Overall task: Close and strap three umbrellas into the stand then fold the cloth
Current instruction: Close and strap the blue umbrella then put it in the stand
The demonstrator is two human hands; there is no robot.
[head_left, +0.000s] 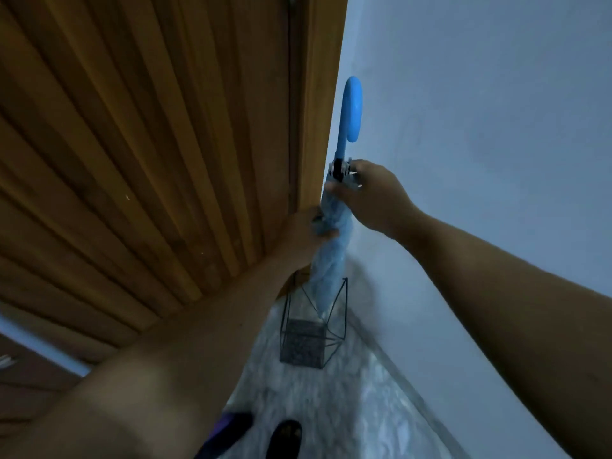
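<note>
**Item 1 of 3: blue umbrella, held over the stand**

1. Wooden door: ribbed planks, directly left of the stand and filling most of the view.
2. Wall: pale, plain, directly right of the stand and behind it.
3. Floor: mottled light stone; the stand sits on it in the corner where door and wall meet.
4. Umbrella: light blue, collapsed, upright. Its tip reaches down inside the stand's top frame; its curved handle rises well above.
5. Stand: black wire cage on a dark speckled base. No other umbrella shows in it.
6. Right hand: grip closed on the umbrella's upper end just below the handle, high above the stand.
7. Left hand: grip wrapped around the bunched canopy, between the right hand and the stand.

Handling note: the canopy looks loosely gathered, and no fastened strap can be made out. Judged best practice: twist the folds tight with the left hand, secure the strap, then lower straight down without snagging fabric on the wire.
</note>
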